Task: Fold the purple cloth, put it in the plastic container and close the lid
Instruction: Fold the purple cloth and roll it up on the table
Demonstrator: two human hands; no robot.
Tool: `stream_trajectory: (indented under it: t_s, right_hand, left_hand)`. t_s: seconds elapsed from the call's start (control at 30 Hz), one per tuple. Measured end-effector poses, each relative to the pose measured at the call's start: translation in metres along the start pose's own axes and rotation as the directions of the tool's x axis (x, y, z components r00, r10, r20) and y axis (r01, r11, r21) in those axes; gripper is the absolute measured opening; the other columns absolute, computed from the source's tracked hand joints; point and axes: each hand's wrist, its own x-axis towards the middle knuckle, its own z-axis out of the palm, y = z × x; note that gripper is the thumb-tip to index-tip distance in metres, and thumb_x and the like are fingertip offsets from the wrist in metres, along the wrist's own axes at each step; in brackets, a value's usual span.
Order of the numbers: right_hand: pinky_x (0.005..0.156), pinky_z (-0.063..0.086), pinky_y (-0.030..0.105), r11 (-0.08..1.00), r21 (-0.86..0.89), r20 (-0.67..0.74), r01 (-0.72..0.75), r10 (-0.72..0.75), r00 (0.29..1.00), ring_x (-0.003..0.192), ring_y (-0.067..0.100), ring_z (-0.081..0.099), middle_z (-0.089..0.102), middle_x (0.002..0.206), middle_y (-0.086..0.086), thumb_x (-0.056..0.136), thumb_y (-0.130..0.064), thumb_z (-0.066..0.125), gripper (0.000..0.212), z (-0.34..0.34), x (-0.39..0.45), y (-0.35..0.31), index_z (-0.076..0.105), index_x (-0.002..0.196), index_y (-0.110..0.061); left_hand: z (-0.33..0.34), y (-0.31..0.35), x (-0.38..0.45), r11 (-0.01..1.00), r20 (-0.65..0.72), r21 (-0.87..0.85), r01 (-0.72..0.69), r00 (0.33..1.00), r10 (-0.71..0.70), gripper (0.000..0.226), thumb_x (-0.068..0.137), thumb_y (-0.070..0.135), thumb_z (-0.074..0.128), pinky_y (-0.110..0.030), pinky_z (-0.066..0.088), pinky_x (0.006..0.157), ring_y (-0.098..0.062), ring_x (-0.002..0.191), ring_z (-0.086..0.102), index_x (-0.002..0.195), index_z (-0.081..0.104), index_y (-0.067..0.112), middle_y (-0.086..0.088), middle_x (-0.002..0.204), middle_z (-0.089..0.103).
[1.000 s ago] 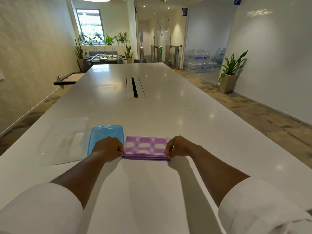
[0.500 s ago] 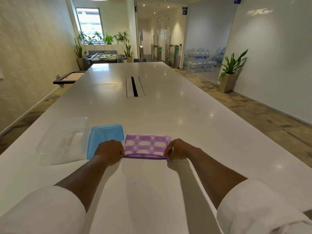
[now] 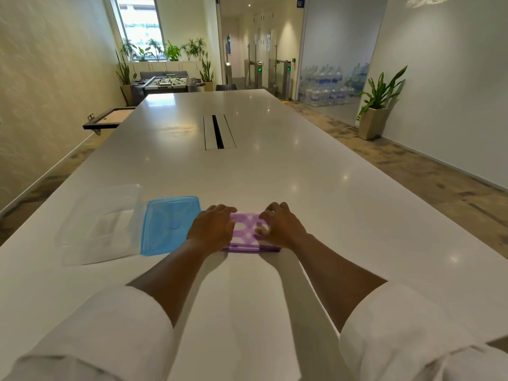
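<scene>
The folded purple cloth [image 3: 247, 233], checked in white, lies flat on the white table [image 3: 275, 166] just in front of me. My left hand [image 3: 211, 229] rests palm down on its left part. My right hand [image 3: 281, 226] rests palm down on its right part. The fingers of both hands reach over the cloth's far edge, which they hide. Only the middle strip and near edge of the cloth show. The blue lid [image 3: 169, 225] lies flat right beside my left hand. The clear plastic container [image 3: 101, 224] stands lidless to the left of the lid.
A cable slot [image 3: 218, 132] is set into the middle of the long table. A potted plant [image 3: 376, 111] stands on the floor at the right wall. A foosball table [image 3: 167, 83] and stacked water bottles [image 3: 327, 86] are beyond the far end.
Both hands have let go of the cloth's near corners and slid forward and inward onto its top. The cloth now shows only between them. Lid and container have not moved.
</scene>
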Motion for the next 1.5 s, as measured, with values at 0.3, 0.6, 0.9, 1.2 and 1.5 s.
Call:
stream_trajectory:
  t_s: [0.3,0.6,0.9,1.2,1.5]
  right_hand:
    - [0.116,0.025,0.047,0.994,-0.113,0.07,0.003,0.005,0.998,0.148,0.03,0.012,0.029,0.159,0.008,0.097,-0.043,0.039,0.053,0.031,0.012,-0.02,0.042,0.143,-0.015]
    - [0.122,-0.01,0.044,0.994,-0.1,0.227,-0.043,0.065,0.972,0.15,0.027,-0.018,-0.011,0.164,0.01,0.103,-0.047,0.015,0.06,0.051,0.009,-0.011,0.003,0.156,-0.021]
    - [0.121,-0.01,0.047,0.991,-0.112,0.263,-0.073,0.1,0.96,0.149,0.025,-0.02,-0.015,0.164,0.007,0.101,-0.051,0.015,0.064,0.052,0.01,-0.009,-0.003,0.156,-0.023]
    - [0.096,0.046,0.038,0.734,0.322,0.098,-0.598,0.602,0.792,0.129,0.031,0.042,0.046,0.132,0.014,0.066,-0.031,0.078,0.078,0.025,0.028,-0.01,0.041,0.13,-0.008]
    - [0.08,0.054,0.038,0.552,0.422,0.404,-0.719,0.596,0.694,0.086,0.034,0.065,0.062,0.078,0.015,0.076,-0.013,0.072,0.021,-0.008,0.024,0.008,0.057,0.063,-0.006]
  left_hand:
    - [0.04,0.013,0.0,1.0,0.119,0.028,0.002,0.993,-0.006,0.052,0.104,0.037,0.028,-0.041,0.015,0.122,-0.017,0.149,0.018,0.153,0.026,0.02,0.001,0.161,0.025]
    - [0.067,0.002,-0.006,0.998,0.278,0.037,0.042,0.959,-0.051,0.058,0.104,0.039,0.011,-0.044,-0.001,0.122,-0.019,0.151,-0.005,0.155,-0.002,0.015,-0.004,0.164,-0.001]
    - [0.075,0.0,-0.011,0.997,0.215,0.069,0.019,0.976,-0.033,0.057,0.103,0.04,0.009,-0.042,-0.004,0.121,-0.017,0.151,-0.004,0.155,0.001,0.017,0.0,0.164,0.002]
    - [0.066,0.024,-0.006,0.986,0.285,0.047,0.163,0.944,-0.169,0.059,0.103,0.041,0.008,-0.043,-0.003,0.122,-0.018,0.151,-0.004,0.155,0.001,0.015,-0.002,0.165,0.0]
    - [0.061,0.046,0.001,0.96,0.186,-0.072,0.271,0.949,-0.254,0.057,0.098,0.048,0.034,-0.043,0.027,0.116,-0.025,0.141,0.035,0.147,0.037,0.019,-0.004,0.153,0.04]
